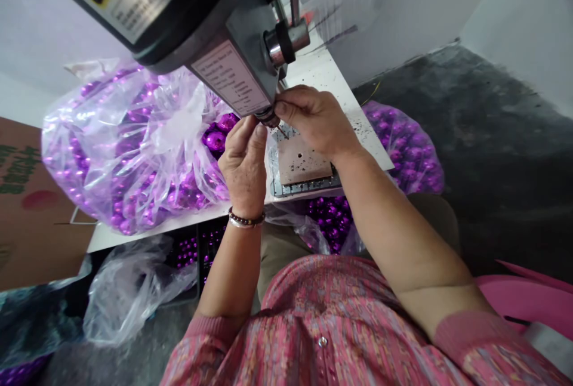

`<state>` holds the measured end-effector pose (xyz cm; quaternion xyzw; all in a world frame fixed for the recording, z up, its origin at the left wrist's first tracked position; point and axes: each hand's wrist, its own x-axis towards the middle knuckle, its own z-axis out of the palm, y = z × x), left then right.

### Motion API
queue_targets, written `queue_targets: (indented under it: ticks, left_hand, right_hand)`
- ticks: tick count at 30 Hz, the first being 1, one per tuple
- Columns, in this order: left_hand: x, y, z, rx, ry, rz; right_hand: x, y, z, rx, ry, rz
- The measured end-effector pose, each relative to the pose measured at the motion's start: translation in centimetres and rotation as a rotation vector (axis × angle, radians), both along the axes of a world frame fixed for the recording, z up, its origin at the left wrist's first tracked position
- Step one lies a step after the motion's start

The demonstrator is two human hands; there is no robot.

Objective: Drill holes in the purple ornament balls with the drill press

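Both hands are raised to the drill chuck [267,116] under the head of a bench drill press [242,58]. My left hand [245,156] pinches the chuck from the left, thumb and fingers together. From the right, my right hand [313,120] grips the chuck's side with thumb and forefinger. A thin drill bit [282,132] points down out of the chuck. Below it lies a square wooden board [304,162] with a dark hole, on the drill's metal base [275,186]. Dark shavings are scattered over the board.
A large clear bag of shiny purple baubles [134,153] lies on the white table [371,150] at left. Loose purple baubles [217,135] are beside my left hand. Another bauble bag [403,147] stands at right. A cardboard box [36,207] is far left.
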<state>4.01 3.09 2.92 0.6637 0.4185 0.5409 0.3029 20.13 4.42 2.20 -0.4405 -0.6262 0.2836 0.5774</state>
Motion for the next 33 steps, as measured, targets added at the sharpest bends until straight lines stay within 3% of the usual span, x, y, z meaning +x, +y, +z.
queue_targets:
  ticks: [2,8,12,14,18,22,27,33]
  left_hand:
    - [-0.2,0.0,-0.1,0.054,0.015,0.043]
    - [0.1,1.6,0.4,0.016,0.038,-0.093]
    - [0.5,1.9,0.5,0.007,0.063,-0.131]
    - [0.5,1.5,0.3,0.019,0.043,-0.096]
    - [0.3,0.4,-0.1,0.047,-0.023,-0.040]
    - [0.5,-0.1,-0.3,0.069,-0.073,0.023]
    - [0.8,0.5,-0.7,0.015,-0.135,-0.022]
    - [0.8,0.6,-0.8,-0.006,-0.033,-0.022]
  right_hand:
    - [0.2,0.0,-0.3,0.003,0.045,0.017]
    - [-2.0,-2.0,-1.0,0.087,0.062,-0.352]
    - [-3.1,-2.3,-0.8,0.186,0.034,-0.448]
    - [-2.9,-1.7,-0.9,0.185,0.039,-0.437]
    - [-1.9,-0.7,-1.2,0.035,0.091,-0.334]
    - [-1.5,-1.1,-1.7,0.019,0.172,-0.379]
    - [-1.6,-2.0,-2.3,0.026,0.141,-0.382]
    - [-1.2,-2.1,-1.9,0.013,0.062,-0.311]
